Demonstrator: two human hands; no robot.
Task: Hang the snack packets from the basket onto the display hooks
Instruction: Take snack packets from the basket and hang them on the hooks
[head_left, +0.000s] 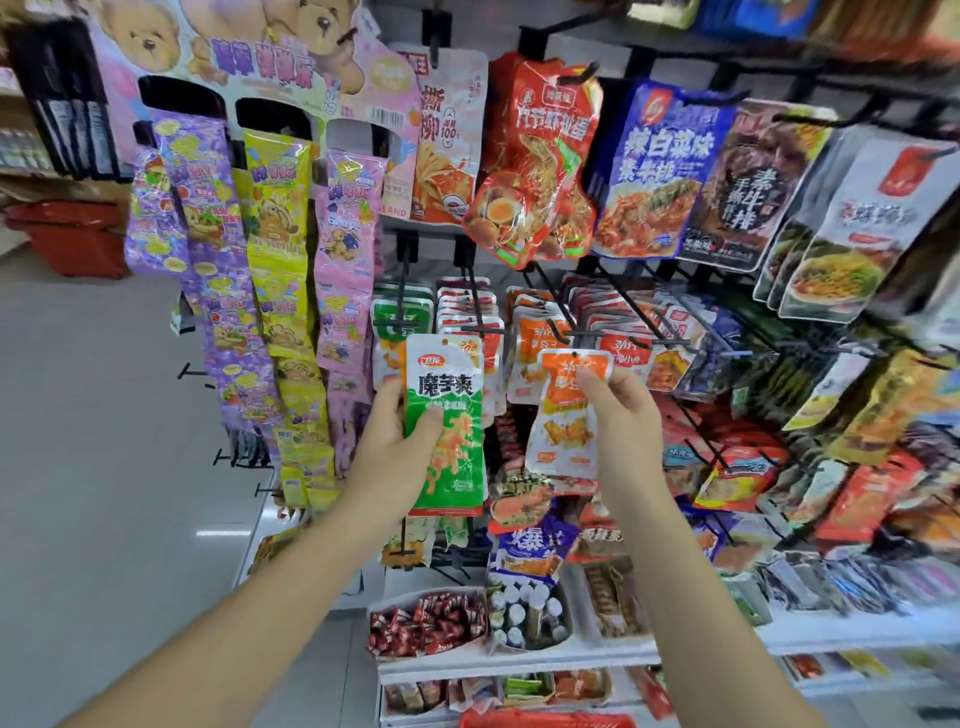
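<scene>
Glossy plastic-foil snack packets, two, flat and rectangular, held up before the hook display.
Green-and-white packet (449, 415) stands upright in my left hand (400, 431), thumb across its smooth front, fingers curled behind. Orange-and-white packet (563, 410), slightly crinkled, is pinched near its top by my right hand (618, 415), its punched hole at a black wire hook (561, 327); threaded or not, I cannot tell. Around them hang rows of similar sachets. Long crimped purple candy strips (218, 291) hang at left, and a white tray (415, 597) of small red wrapped sweets sits below.
</scene>
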